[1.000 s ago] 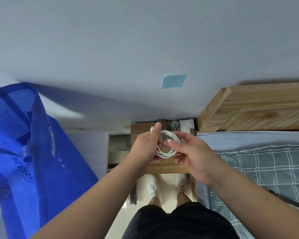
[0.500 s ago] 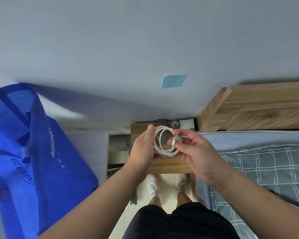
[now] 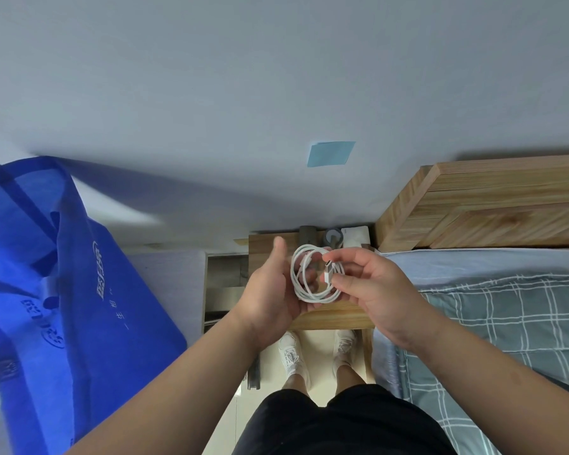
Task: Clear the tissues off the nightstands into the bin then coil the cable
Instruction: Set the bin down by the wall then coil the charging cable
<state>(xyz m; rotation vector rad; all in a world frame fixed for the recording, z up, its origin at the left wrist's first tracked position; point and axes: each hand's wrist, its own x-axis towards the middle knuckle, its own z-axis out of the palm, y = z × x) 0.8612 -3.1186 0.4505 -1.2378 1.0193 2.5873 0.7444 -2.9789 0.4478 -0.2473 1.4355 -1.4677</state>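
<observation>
A white cable (image 3: 309,292) is wound into a small round coil above the wooden nightstand (image 3: 339,318). My left hand (image 3: 270,290) lies under the coil with the palm up and the thumb raised, and the loops rest on its fingers. My right hand (image 3: 372,289) pinches the cable's metal plug end between thumb and fingers at the coil's right side. No tissues or bin show in this view.
At the nightstand's back edge stand a dark cylinder (image 3: 307,234), a grey round object (image 3: 333,237) and a white box (image 3: 357,236). A large blue fabric bag (image 3: 63,290) hangs at left. The bed (image 3: 506,323) with its wooden headboard (image 3: 493,205) fills the right.
My left hand has opened and turned palm up under the coil. My right hand has shifted its grip to the plug end, and the coil has risen slightly.
</observation>
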